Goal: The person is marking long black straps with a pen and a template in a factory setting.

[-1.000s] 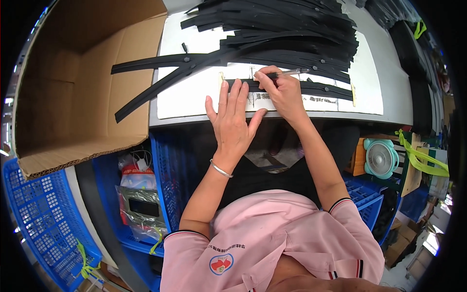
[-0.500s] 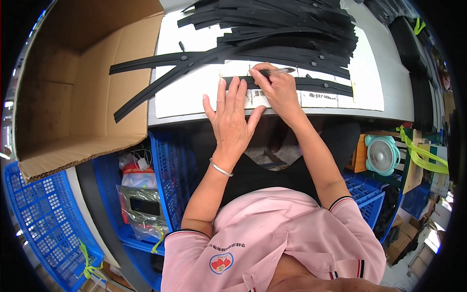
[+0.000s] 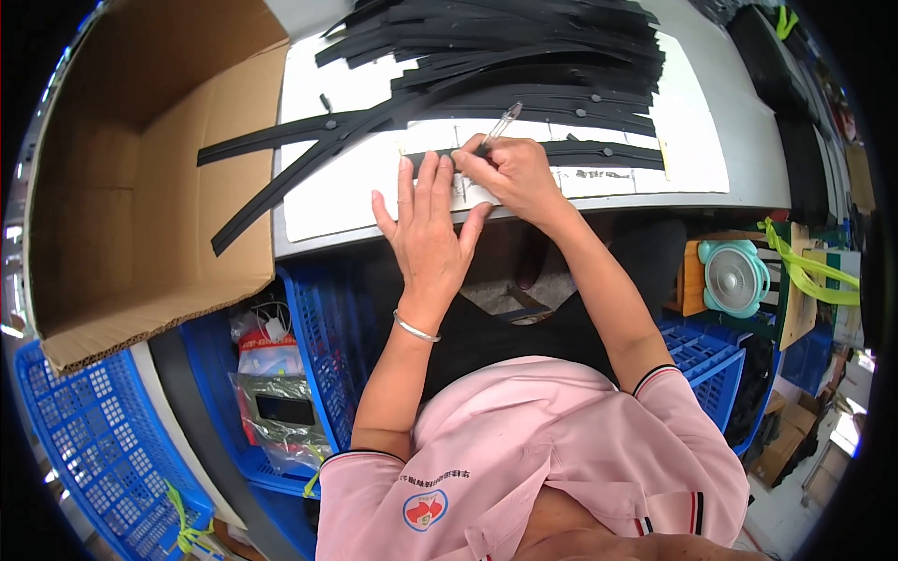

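Observation:
A black zipper strip (image 3: 585, 152) lies lengthwise on a white sheet (image 3: 692, 140) with drawn lines, near the table's front edge. My left hand (image 3: 428, 234) rests flat with fingers spread, its fingertips pressing the strip's left part. In my right hand (image 3: 524, 182) a clear-barrelled pen (image 3: 505, 122) is gripped, its top slanting up and away. The right fingertips are at the strip, just right of the left fingers; the pen's tip is hidden by them. Beyond lies a heap of similar black strips (image 3: 524, 47), and two longer ends (image 3: 281, 192) cross toward the left.
An open cardboard box (image 3: 178, 196) stands left of the sheet, under the strip ends. Blue plastic crates (image 3: 94, 439) sit below at left, one holding bagged items and a phone (image 3: 285, 409). At right are a small turquoise fan (image 3: 734, 279) and another blue crate (image 3: 706, 374).
The pen has swung from lying nearly level to a steeper slant. My right fingers have come slightly nearer along the strip. My left hand stays on the strip; the whole view has shifted a little.

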Demonstrator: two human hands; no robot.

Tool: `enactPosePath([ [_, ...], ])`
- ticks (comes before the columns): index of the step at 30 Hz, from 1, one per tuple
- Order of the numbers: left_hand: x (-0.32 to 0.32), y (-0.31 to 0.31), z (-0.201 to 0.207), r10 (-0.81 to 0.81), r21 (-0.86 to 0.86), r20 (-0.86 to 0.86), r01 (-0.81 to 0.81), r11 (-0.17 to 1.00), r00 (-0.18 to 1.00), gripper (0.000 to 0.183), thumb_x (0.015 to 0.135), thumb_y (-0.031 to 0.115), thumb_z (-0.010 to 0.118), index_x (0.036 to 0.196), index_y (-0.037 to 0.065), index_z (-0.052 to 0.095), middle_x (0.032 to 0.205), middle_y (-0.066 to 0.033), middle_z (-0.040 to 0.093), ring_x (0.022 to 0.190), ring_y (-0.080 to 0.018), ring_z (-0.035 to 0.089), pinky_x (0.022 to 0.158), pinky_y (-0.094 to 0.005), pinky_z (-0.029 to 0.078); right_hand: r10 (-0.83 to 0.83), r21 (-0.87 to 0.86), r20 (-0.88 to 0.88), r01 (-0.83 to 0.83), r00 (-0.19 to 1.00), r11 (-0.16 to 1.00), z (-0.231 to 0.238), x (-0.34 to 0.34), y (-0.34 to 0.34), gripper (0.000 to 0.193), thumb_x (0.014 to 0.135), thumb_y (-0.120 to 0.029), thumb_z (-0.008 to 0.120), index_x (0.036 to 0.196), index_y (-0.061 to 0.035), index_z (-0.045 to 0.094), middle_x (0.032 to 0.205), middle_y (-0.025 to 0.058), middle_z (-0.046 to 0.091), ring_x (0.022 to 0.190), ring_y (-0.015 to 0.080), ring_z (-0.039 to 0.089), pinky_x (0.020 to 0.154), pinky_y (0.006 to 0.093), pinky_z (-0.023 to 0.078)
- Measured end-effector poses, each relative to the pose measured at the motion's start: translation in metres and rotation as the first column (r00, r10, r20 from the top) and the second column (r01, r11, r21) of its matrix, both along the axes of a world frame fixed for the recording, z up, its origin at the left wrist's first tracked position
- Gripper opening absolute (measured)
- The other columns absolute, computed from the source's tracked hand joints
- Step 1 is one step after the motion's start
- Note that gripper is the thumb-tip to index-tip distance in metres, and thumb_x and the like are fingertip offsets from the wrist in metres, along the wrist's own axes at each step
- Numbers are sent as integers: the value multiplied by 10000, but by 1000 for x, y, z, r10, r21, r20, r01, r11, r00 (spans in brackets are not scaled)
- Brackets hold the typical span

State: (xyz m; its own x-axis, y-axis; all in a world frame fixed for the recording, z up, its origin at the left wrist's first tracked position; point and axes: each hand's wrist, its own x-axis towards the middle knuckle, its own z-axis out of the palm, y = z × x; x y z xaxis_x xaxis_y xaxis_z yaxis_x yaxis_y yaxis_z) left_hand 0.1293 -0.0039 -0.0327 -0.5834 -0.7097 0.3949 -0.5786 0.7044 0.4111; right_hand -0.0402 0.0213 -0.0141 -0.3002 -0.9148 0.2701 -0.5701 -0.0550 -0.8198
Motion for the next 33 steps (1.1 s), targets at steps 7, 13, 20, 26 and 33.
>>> enactPosePath([
  [7, 0, 1, 2, -6, 5, 28, 6, 1000, 1000, 705, 924, 444, 748, 1473, 56, 538, 1537, -88, 512, 1512, -317, 355, 1222, -617, 114, -72, 49, 286, 60, 956, 997, 8, -21, 18, 227, 1011, -147, 660, 898, 33, 739, 805, 9, 714, 674, 45, 585, 602, 235, 463],
  [13, 2, 1, 3, -6, -5, 44, 6, 1000, 999, 709, 926, 441, 748, 1480, 56, 529, 1544, -86, 506, 1519, -319, 343, 1224, -619, 111, -316, 93, 171, 304, 933, 948, 17, -61, 50, 235, 1014, -171, 653, 886, 6, 741, 711, 7, 660, 615, 42, 543, 569, 231, 413],
  [20, 1, 2, 3, -9, 6, 58, 9, 1000, 998, 711, 934, 434, 744, 1492, 57, 518, 1554, -85, 498, 1524, -321, 336, 1226, -615, 103, -369, -136, -10, 365, 929, 921, -1, -63, 49, 223, 983, -146, 693, 833, 19, 709, 624, 55, 624, 536, 86, 531, 526, 282, 416],
  [26, 2, 2, 3, -11, 18, 63, 10, 1000, 998, 721, 939, 434, 740, 1507, 58, 503, 1563, -89, 488, 1533, -326, 320, 1228, -615, 95, -374, -149, -71, 361, 925, 921, -4, -64, 47, 209, 973, -145, 700, 829, 7, 703, 596, 84, 580, 503, 157, 547, 514, 312, 419],
  [33, -16, 11, 13, -14, 34, -39, 15, 999, 999, 635, 938, 355, 749, 1449, 31, 559, 1539, -138, 504, 1524, -338, 333, 1220, -629, 128, -399, -125, -138, 384, 906, 915, -2, -63, 48, 182, 968, -152, 702, 853, -11, 711, 599, 80, 586, 508, 183, 568, 524, 319, 436],
])
